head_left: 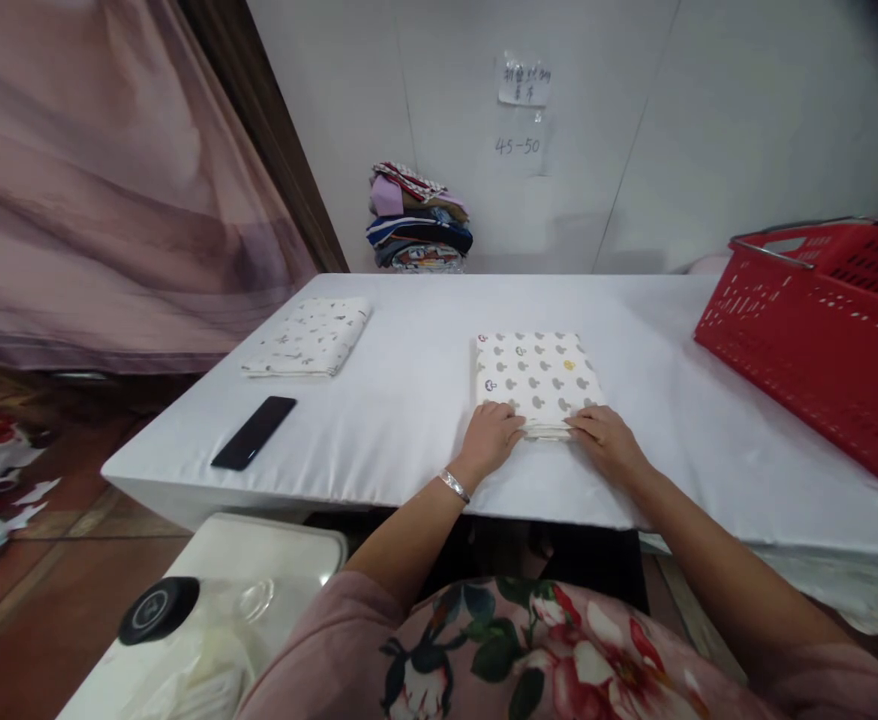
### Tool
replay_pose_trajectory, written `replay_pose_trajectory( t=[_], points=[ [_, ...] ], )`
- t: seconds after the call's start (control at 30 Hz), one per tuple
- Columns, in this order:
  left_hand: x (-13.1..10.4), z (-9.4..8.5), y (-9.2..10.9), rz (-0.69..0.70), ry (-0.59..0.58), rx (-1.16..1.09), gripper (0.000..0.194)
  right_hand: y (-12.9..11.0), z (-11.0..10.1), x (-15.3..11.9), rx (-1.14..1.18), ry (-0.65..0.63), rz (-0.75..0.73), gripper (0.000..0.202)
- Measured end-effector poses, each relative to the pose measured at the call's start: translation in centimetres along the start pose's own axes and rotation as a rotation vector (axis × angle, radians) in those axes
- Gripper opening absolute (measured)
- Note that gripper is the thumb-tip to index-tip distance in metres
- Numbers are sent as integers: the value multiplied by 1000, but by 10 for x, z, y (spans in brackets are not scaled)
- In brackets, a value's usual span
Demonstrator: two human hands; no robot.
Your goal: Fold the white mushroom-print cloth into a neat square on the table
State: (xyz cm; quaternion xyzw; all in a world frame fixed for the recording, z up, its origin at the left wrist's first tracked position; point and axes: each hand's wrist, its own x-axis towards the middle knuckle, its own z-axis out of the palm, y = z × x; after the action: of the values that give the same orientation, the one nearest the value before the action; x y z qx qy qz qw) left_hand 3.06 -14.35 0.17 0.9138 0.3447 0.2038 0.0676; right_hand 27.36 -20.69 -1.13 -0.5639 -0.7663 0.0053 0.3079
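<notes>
A folded white cloth with grey mushroom prints (535, 372) lies flat on the white-covered table (409, 400) in front of me. At its near left corner, my left hand (493, 432) pinches the folded edge, a silver bracelet on the wrist. My right hand (604, 436) pinches the same edge at the near right corner. Layers of the fold show between the two hands. Farther left on the table lies another folded white cloth with small dark prints (311, 338).
A black phone (254, 433) lies at the table's left front. On the right stands a red basket (821, 330). Folded fabrics (419, 225) are stacked by the back wall. A white surface with a black round lid (158, 610) is at lower left.
</notes>
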Motion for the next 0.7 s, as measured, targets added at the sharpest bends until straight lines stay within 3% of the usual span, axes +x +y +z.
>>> replay_pose_trajectory(
  t=[0.2, 0.43, 0.7],
  points=[
    [-3, 1, 0, 43, 17, 63, 19, 4, 6, -6, -59, 115, -105, 26],
    [-8, 3, 2, 47, 43, 100, 15, -8, 3, -1, -77, 56, -116, 25],
    [-14, 3, 2, 27, 63, 44, 18, -17, 20, -6, -94, 11, -108, 30]
  ],
)
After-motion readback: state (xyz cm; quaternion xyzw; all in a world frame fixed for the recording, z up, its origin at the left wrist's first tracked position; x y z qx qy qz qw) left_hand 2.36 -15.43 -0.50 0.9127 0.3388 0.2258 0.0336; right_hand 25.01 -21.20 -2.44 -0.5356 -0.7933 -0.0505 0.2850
